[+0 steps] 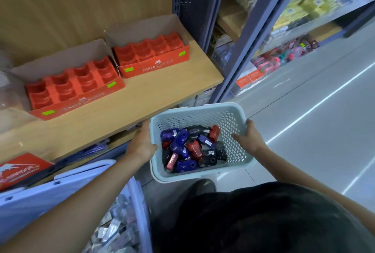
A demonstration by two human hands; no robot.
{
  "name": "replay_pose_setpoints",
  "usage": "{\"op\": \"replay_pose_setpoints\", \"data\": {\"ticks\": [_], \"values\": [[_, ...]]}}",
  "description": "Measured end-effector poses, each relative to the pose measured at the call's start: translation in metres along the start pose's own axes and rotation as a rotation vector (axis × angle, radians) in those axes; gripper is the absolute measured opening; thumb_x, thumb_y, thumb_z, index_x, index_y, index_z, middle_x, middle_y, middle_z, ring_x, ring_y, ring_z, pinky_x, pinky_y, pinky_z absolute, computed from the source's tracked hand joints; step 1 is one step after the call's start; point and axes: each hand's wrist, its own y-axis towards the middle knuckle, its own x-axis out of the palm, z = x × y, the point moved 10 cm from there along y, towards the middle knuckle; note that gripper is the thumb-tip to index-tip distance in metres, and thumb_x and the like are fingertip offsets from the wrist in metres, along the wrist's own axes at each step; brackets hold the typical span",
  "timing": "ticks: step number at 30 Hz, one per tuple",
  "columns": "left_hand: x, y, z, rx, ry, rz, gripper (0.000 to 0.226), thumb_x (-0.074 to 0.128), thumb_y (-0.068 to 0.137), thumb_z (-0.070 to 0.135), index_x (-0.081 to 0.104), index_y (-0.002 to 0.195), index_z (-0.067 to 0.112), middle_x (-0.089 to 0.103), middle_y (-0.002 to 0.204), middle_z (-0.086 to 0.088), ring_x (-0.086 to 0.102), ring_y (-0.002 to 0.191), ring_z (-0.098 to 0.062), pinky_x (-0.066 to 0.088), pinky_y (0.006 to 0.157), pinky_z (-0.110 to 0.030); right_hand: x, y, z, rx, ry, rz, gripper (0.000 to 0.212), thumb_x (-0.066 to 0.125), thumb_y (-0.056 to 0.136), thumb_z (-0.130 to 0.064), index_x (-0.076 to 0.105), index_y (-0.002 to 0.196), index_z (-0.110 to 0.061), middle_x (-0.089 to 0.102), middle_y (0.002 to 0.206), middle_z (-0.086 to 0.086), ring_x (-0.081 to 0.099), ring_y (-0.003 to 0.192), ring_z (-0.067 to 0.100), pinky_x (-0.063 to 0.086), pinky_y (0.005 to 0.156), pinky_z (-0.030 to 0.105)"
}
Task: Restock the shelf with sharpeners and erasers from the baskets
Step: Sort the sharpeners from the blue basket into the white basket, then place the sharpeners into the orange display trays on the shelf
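I hold a pale blue perforated basket (227, 118) in the air in front of the wooden shelf (158, 92). My left hand (141, 144) grips its left wall and my right hand (250, 137) grips its right rim. Inside lie several sharpeners (188, 149) in blue, red and black. On the shelf stand two red display boxes with empty moulded slots, one at the left (75, 86) and one further right (152, 53).
A larger light blue basket (67, 183) with wrapped small items stands at the lower left. A red box (22, 169) lies on the lower shelf. A grey shelf upright (249, 35) and stocked shelves are to the right, with the aisle floor (314, 110) beyond.
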Motion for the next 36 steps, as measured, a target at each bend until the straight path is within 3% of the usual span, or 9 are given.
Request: {"op": "replay_pose_setpoints", "data": {"ticks": [5, 11, 14, 19, 23, 25, 27, 31, 36], "values": [[-0.022, 0.0, 0.011, 0.067, -0.052, -0.051, 0.059, 0.072, 0.082, 0.014, 0.045, 0.134, 0.009, 0.052, 0.133, -0.012, 0.049, 0.121, -0.027, 0.04, 0.099, -0.033, -0.011, -0.018, -0.051, -0.338, -0.209, 0.203, 0.061, 0.062, 0.085, -0.012, 0.033, 0.137, 0.0, 0.039, 0.133, 0.024, 0.042, 0.117, 0.039, 0.035, 0.101, 0.046], [-0.083, -0.06, 0.038, 0.274, -0.195, -0.072, 0.03, 0.064, 0.086, 0.002, 0.059, 0.116, 0.004, 0.06, 0.112, -0.007, 0.058, 0.098, -0.013, 0.04, 0.079, -0.004, 0.015, -0.061, -0.134, -0.526, -0.13, -0.342, 0.016, 0.058, 0.092, -0.018, 0.06, 0.107, -0.025, 0.06, 0.119, 0.005, 0.058, 0.11, 0.023, 0.047, 0.097, 0.04], [-0.127, -0.106, 0.022, 0.326, -0.209, 0.026, 0.021, 0.064, 0.087, 0.006, 0.062, 0.104, 0.018, 0.063, 0.103, 0.005, 0.061, 0.097, -0.009, 0.045, 0.086, -0.02, 0.022, -0.113, -0.182, -0.632, -0.167, -0.548, 0.013, 0.059, 0.092, -0.021, 0.061, 0.104, -0.026, 0.065, 0.11, 0.002, 0.062, 0.102, 0.02, 0.049, 0.093, 0.04], [-0.151, -0.174, -0.041, 0.319, -0.113, 0.033, 0.021, 0.062, 0.088, 0.011, 0.06, 0.104, 0.024, 0.058, 0.104, 0.017, 0.057, 0.094, 0.008, 0.044, 0.084, -0.012, 0.109, -0.228, -0.24, -0.801, -0.252, -0.811, 0.018, 0.057, 0.093, -0.015, 0.062, 0.11, -0.012, 0.066, 0.103, 0.0, 0.062, 0.094, 0.016, 0.047, 0.086, 0.028], [-0.112, -0.189, -0.165, -0.003, -0.065, -0.135, 0.031, 0.065, 0.087, 0.021, 0.054, 0.116, 0.021, 0.054, 0.119, 0.005, 0.057, 0.096, 0.002, 0.047, 0.09, -0.034, 0.231, -0.278, -0.228, -0.842, -0.477, -0.923, 0.026, 0.05, 0.095, -0.014, 0.054, 0.121, -0.009, 0.06, 0.108, 0.003, 0.056, 0.096, 0.016, 0.041, 0.078, 0.025], [-0.078, -0.203, -0.238, -0.228, 0.009, -0.258, 0.064, 0.07, 0.081, 0.034, 0.04, 0.136, 0.018, 0.036, 0.142, -0.005, 0.047, 0.121, -0.022, 0.042, 0.098, -0.039, 0.292, -0.275, -0.194, -0.791, -0.653, -0.892, 0.04, 0.053, 0.094, -0.02, 0.045, 0.132, -0.011, 0.052, 0.126, 0.012, 0.052, 0.112, 0.028, 0.04, 0.082, 0.028], [-0.031, -0.224, -0.286, -0.325, 0.091, -0.422, 0.1, 0.077, 0.069, 0.049, 0.021, 0.148, 0.022, 0.011, 0.154, -0.008, 0.022, 0.14, -0.03, 0.032, 0.11, -0.042, 0.339, -0.267, -0.149, -0.768, -0.919, -0.836, 0.065, 0.059, 0.091, -0.029, 0.026, 0.145, -0.018, 0.031, 0.144, 0.017, 0.038, 0.129, 0.039, 0.037, 0.102, 0.04], [0.043, -0.254, -0.308, -0.38, -0.074, -0.554, 0.112, 0.077, 0.059, 0.065, 0.016, 0.148, 0.035, -0.001, 0.159, -0.009, 0.013, 0.145, -0.03, 0.024, 0.115, -0.043, 0.382, -0.265, -0.084, -0.829, -1.26, -0.762, 0.084, 0.055, 0.094, -0.03, -0.009, 0.149, -0.034, -0.016, 0.158, 0.008, 0.0, 0.142, 0.046, 0.027, 0.104, 0.063], [0.042, -0.25, -0.303, -0.224, 0.248, -0.505, 0.099, 0.069, 0.072, 0.061, 0.013, 0.15, 0.039, -0.017, 0.157, -0.008, 0.006, 0.145, -0.035, 0.025, 0.111, -0.045, 0.396, -0.266, -0.071, -0.921, -1.254, -0.703, 0.099, 0.058, 0.086, -0.055, -0.016, 0.148, -0.033, -0.024, 0.155, 0.011, -0.004, 0.142, 0.045, 0.037, 0.098, 0.057]]}}
